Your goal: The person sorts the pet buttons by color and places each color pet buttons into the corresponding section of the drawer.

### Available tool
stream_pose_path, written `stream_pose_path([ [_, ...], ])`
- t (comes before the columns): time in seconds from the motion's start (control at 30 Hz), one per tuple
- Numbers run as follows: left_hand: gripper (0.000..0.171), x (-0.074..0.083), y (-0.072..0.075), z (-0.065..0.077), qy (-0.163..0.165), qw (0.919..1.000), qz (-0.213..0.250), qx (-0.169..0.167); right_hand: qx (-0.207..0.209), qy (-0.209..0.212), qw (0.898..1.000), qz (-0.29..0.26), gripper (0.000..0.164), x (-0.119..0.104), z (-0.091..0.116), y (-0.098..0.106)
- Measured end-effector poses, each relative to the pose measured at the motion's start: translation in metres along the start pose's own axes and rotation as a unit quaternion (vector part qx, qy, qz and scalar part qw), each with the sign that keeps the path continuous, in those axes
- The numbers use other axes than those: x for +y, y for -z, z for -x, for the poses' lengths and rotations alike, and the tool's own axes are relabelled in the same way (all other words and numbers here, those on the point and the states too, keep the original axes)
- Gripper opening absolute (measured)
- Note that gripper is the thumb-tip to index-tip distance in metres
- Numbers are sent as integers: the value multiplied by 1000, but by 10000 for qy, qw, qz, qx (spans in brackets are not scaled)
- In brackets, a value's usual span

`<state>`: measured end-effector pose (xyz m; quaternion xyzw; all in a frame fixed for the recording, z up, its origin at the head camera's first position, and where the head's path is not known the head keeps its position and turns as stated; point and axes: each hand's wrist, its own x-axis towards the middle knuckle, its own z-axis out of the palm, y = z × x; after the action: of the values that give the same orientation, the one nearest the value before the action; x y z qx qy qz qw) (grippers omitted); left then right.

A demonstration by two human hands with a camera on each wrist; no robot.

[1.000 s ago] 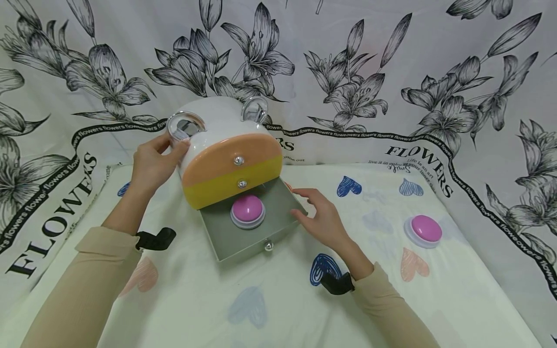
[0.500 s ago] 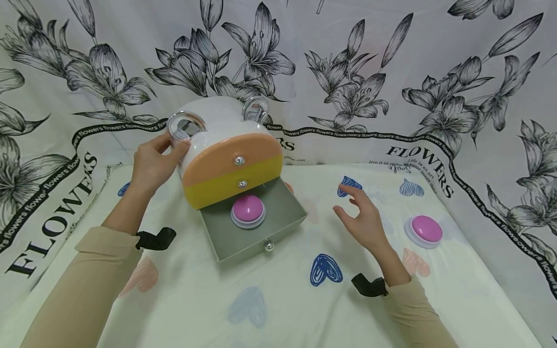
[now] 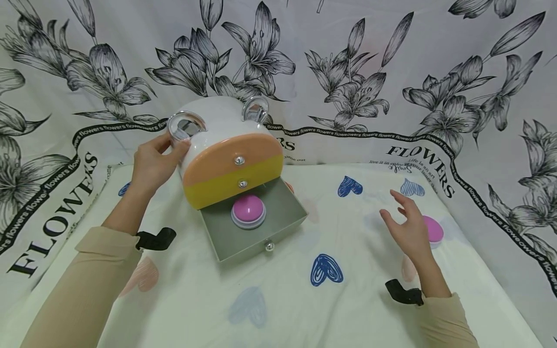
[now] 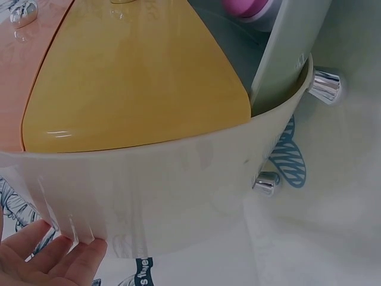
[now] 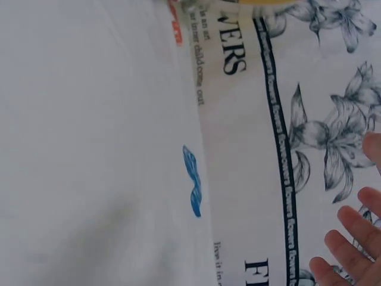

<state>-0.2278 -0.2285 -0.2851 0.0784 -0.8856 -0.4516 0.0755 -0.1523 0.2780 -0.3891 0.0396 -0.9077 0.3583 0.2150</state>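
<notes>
A small white drawer cabinet [image 3: 217,111] with a rounded top stands left of centre in the head view. It has a closed orange drawer [image 3: 217,151], a closed yellow drawer [image 3: 217,186] and a pulled-out grey-green drawer [image 3: 278,208] below. Inside that lowest drawer lies a pink push button [image 3: 248,209] on a white base. My left hand [image 3: 154,162] holds the cabinet's left side, thumb near the front edge; its fingertips [image 4: 92,250] touch the white shell. My right hand [image 3: 411,234] is in the air, fingers spread, overlapping a second pink button [image 3: 432,229].
Chrome ring-shaped ears [image 3: 186,125] stick up from the cabinet top, and short chrome feet [image 4: 326,86] show under it. A heart-print cloth [image 3: 287,299] covers the table. Behind hangs a white flower-print curtain [image 3: 304,29].
My right hand has left the side of the pulled-out drawer and moved right, to in front of the second button. The left hand, cabinet and drawer stay in place.
</notes>
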Motion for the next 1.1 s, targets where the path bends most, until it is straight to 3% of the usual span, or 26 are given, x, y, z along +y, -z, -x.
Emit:
stream_pose_path([
  [0.43, 72, -1, 1, 0, -20, 10000, 1, -16, -267, -1623, 9851, 493, 66, 54, 18, 45],
  [0.73, 72, -1, 1, 0, 62, 10000, -11, -7, -806, -1536, 9817, 786, 79, 81, 22, 55],
  [0.97, 71, 0, 1, 1, 44, 10000, 8, -6, -1109, -1855, 9722, 903, 84, 99, 21, 51],
  [1.1, 71, 0, 1, 0, 39, 10000, 7, -15, -1415, -2176, 9613, 925, 89, 106, 24, 50],
])
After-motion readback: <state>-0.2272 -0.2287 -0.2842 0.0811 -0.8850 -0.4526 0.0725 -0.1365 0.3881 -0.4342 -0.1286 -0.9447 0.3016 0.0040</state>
